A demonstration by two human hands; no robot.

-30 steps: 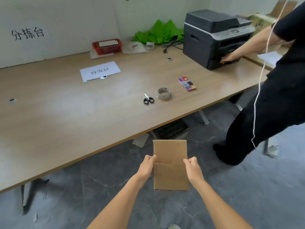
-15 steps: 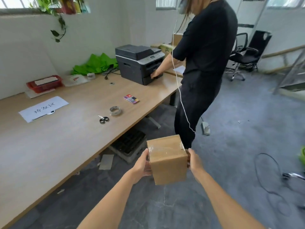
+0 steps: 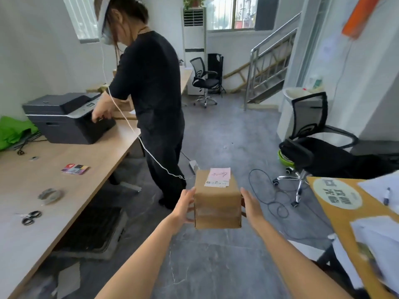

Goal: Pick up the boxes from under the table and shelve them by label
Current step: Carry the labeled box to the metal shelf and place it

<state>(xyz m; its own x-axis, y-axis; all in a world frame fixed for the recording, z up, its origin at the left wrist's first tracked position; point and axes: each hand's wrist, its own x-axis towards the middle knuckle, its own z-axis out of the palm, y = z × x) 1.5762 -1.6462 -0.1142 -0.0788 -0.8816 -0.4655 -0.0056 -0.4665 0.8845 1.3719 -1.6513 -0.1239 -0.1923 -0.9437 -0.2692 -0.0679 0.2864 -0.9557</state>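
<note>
I hold a small brown cardboard box point(image 3: 217, 209) in front of me, above the grey floor. A pink and white label point(image 3: 218, 177) lies on its top face, toward the far edge. My left hand point(image 3: 184, 205) presses on the box's left side and my right hand point(image 3: 250, 205) on its right side. The long wooden table point(image 3: 64, 186) stretches along my left. No shelf is in view.
A person in black point(image 3: 155, 108) stands at the table's end, hands on a dark printer point(image 3: 67, 117). Tape roll point(image 3: 50, 195), scissors point(image 3: 30, 217) and a card pack point(image 3: 74, 168) lie on the table. An office chair point(image 3: 311, 145), floor cables point(image 3: 272, 195) and a cardboard-topped surface point(image 3: 349, 214) are to the right.
My view has swung to the right, away from the table toward the open room. The box has been turned in my hands so its labelled face is up.
</note>
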